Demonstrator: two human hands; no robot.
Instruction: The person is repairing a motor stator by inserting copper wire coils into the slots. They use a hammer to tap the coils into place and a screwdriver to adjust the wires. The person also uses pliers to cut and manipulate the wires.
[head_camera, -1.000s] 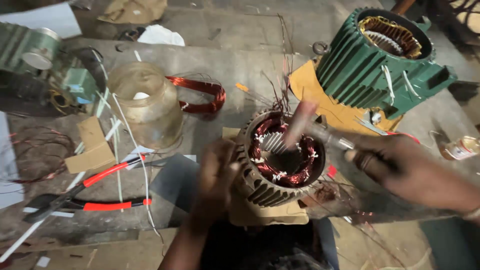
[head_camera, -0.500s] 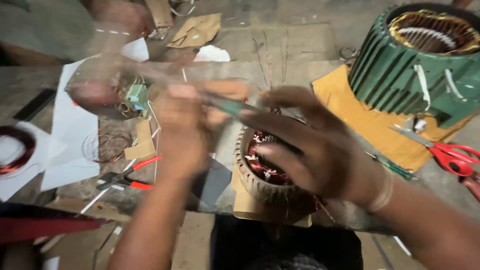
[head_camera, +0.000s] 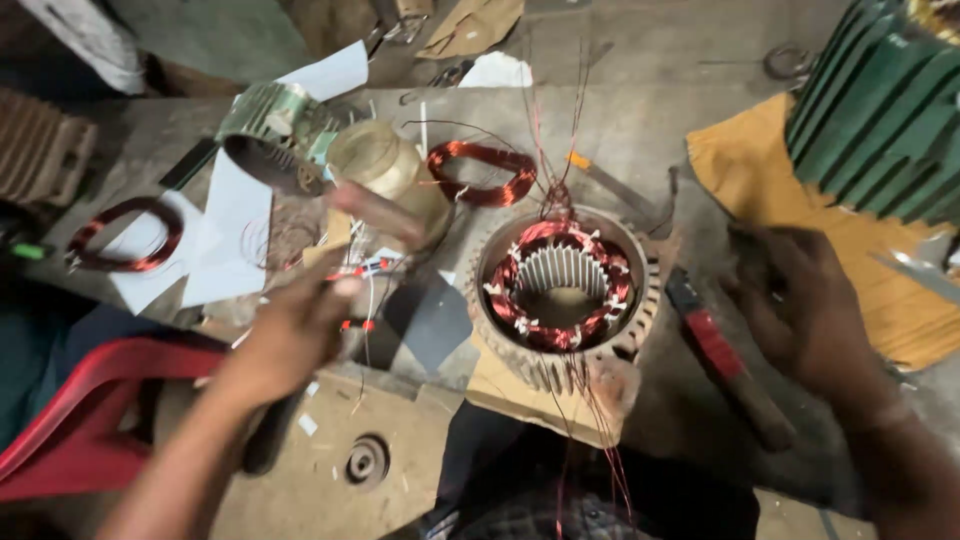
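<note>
Cluttered grey desk (head_camera: 640, 110) under our view: white paper sheets (head_camera: 230, 235) left, brown cardboard (head_camera: 470, 25) at the far edge. We see the stator (head_camera: 563, 290) with copper windings at centre. Our left hand (head_camera: 295, 330) is raised, fingers curled around a blurred rod-like tool (head_camera: 375, 210). Our right hand (head_camera: 795, 305) hovers right of the stator, fingers loosely bent, apparently holding nothing.

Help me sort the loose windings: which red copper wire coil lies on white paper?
The coil at far left: it rests on the white sheet. The other loose coil lies on bare bench, behind the wound stator.
</note>
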